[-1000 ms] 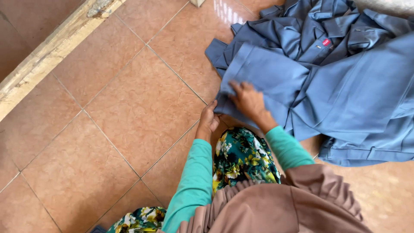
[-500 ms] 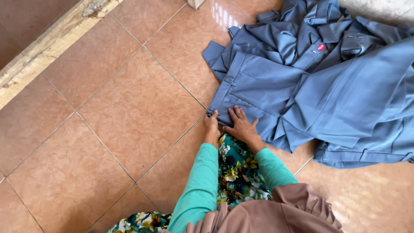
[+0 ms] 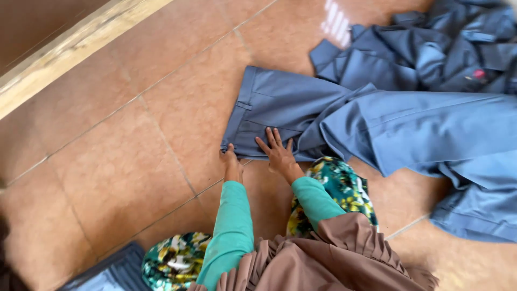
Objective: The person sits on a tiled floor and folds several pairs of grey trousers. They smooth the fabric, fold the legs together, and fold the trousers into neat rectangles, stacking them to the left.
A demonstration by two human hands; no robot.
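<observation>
Person kneels on terracotta tile floor [image 3: 107, 178]. Grey-blue trousers [image 3: 280, 110] lie flat on tiles, waistband toward wooden ledge [image 3: 70, 51]. Left hand [image 3: 231, 161] pinches near waistband corner, fingers closed on cloth. Right hand [image 3: 277, 151] presses flat on trousers, fingers spread, gripping nothing. Heap of grey-blue garments [image 3: 431, 54] just beyond.

soft, even daylight, a streaked glare on the tiled floor [image 3: 336, 21] at top, slight motion blur throughout.
</observation>
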